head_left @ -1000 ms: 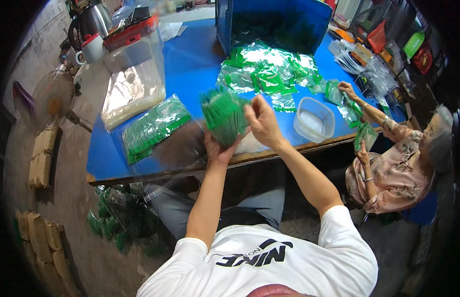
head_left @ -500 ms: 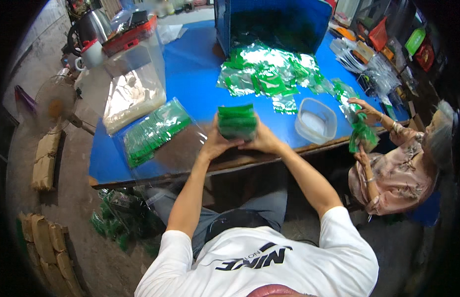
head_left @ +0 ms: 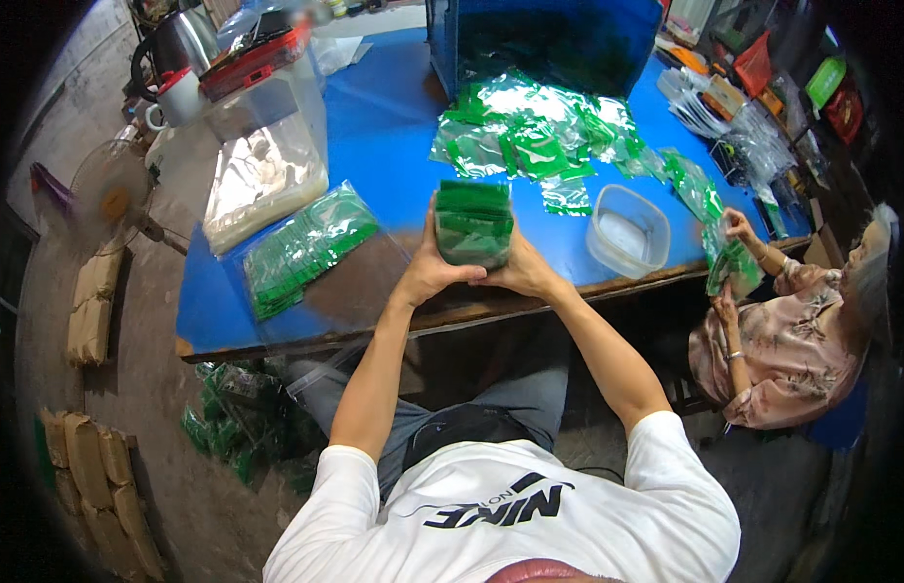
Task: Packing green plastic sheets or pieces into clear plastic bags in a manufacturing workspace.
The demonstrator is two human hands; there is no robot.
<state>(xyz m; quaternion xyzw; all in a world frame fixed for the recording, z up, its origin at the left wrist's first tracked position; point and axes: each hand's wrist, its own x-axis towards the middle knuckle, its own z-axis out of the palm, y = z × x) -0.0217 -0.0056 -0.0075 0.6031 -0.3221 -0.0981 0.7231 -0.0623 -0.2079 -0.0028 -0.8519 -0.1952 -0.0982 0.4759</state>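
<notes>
At twelve o'clock our left grip (head_left: 428, 276) and right grip (head_left: 523, 269) snugly clasp the packet stack (head_left: 474, 225), likely keeping it even

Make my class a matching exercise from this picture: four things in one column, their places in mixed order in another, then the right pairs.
Things
1. Bundle of green packets
2. Clear plastic tub
3. White mug
4. Blue bin

Places
A. Beside the metal kettle
B. Behind the loose green packets
C. Held between the left hand and right hand
D. Near the table's front edge

Pairs: 1-C, 2-D, 3-A, 4-B
</notes>
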